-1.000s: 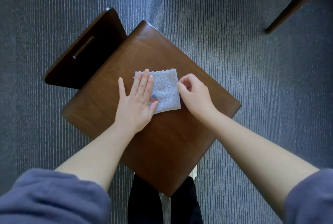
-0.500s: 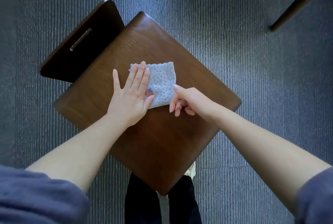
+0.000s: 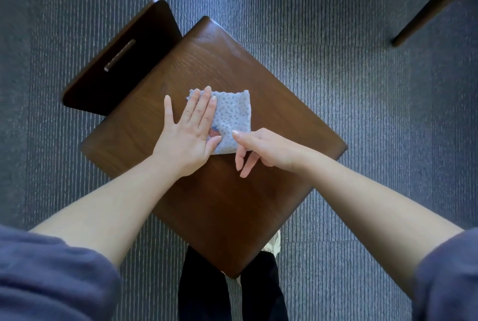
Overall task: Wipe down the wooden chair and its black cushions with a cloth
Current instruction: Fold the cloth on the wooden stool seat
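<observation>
Three fingers [image 3: 204, 106] of your left hand [image 3: 188, 137] lie straight and close together, pressed flat on the left part of the cloth [image 3: 234, 113]; they grip nothing. Your little finger spreads wide onto bare wood just left of the cloth. Your thumb rests on the cloth's near edge, beside a small red mark printed there.

Your right hand [image 3: 269, 150] is loose and holds nothing. Its forefinger [image 3: 243, 137] points left with the tip over the cloth's near right corner; whether it touches cannot be told. The other fingers droop toward you above the wood.

Under your left fingers the cloth lies flat, pale blue with small dots and folded to a rough rectangle. It sits near the middle of the seat [image 3: 232, 204], brown wood turned corner-on to you. Beyond your left fingers and further left is the dark backrest [image 3: 144, 44], with a narrow slot [image 3: 119, 55] in it.

Ribbed grey-blue carpet [image 3: 362, 113] lies all round. Far beyond your right hand a dark furniture leg [image 3: 426, 7] slants across it.

Back toward you, bare forearms run to blue sleeves [image 3: 51, 282]. Between them, under the seat's near corner, are dark trousers [image 3: 204, 295] and a pale shoe [image 3: 274, 243].
</observation>
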### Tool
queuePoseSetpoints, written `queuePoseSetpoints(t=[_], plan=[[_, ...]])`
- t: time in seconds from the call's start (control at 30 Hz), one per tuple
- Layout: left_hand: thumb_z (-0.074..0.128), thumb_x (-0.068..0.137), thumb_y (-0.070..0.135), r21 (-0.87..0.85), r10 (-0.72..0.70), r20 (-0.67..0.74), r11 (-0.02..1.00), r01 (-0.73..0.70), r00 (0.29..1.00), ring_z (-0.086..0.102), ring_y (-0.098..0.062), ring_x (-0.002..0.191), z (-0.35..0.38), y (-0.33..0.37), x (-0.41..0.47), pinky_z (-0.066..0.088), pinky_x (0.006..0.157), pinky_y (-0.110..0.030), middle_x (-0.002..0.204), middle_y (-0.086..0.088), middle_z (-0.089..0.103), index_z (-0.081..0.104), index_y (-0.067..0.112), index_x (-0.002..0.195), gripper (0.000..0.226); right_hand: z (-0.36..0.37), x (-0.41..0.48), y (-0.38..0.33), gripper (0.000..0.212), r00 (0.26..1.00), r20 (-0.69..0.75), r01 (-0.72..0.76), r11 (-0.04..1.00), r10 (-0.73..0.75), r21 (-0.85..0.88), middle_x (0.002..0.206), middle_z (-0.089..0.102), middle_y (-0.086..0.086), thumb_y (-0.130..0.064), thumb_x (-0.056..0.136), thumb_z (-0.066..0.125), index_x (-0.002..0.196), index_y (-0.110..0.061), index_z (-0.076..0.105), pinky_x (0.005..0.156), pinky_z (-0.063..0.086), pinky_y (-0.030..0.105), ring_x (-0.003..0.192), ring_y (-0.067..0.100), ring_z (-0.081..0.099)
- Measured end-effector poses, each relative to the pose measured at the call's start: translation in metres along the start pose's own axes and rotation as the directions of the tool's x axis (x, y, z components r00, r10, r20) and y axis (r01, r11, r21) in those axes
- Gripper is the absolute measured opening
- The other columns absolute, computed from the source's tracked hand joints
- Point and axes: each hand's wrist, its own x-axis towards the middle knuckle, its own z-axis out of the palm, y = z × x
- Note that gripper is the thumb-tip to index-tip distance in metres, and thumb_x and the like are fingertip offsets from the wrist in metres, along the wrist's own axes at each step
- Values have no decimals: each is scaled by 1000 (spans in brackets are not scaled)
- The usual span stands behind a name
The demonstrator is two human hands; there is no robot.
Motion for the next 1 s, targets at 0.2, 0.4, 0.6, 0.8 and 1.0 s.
queuePoseSetpoints(t=[0.2, 0.4, 0.6, 0.8, 1.0], plan=[[10, 98, 57, -15, -2, -12, 1000, 2, 1000, -19, -21, 149, 2, 0, 0, -4, 116, -64, 162, -7, -20, -10, 11, 155, 76, -11, -11, 10, 65, 997, -78, -12, 1000, 12, -4, 70, 66, -13, -54, 100, 33, 74, -3, 62, 55, 26, 23, 66, 23, 69], [6, 97, 57, -17, -1, -18, 1000, 1, 1000, -19, -21, 149, 2, 1, 0, -6, 116, -63, 162, -7, -21, -14, 12, 154, 75, -1, -1, 6, 64, 997, -73, 26, 997, -21, 67, 87, 68, -5, -54, 100, 36, 76, -3, 67, 50, 21, 28, 73, 23, 74], [2, 96, 57, -11, 4, -31, 1000, -5, 999, -18, -21, 149, 0, 1, -1, -6, 115, -63, 162, -8, -19, -13, 11, 154, 76, -15, -14, 21, 59, 996, -91, 20, 1000, -20, 1, 80, 67, -17, -52, 99, 40, 70, -8, 65, 48, 29, 25, 63, 23, 70], [6, 97, 58, -5, 19, -44, 1000, -19, 999, -18, -20, 149, 0, -2, -2, -7, 115, -63, 162, -7, -19, -12, 12, 154, 75, -15, -15, 22, 56, 990, -137, 21, 998, -14, 53, 90, 72, -7, -51, 98, 43, 73, -9, 70, 44, 29, 22, 62, 23, 69], [12, 101, 55, -26, 29, -118, 999, -32, 993, -8, -25, 151, -1, 0, -7, 0, 117, -62, 163, -13, -8, -1, 8, 156, 73, -8, -15, 23, 29, 867, -470, 55, 970, -163, -236, 90, 65, 5, -39, 95, 53, 76, -24, 69, 66, 47, 35, 73, 15, 61]])
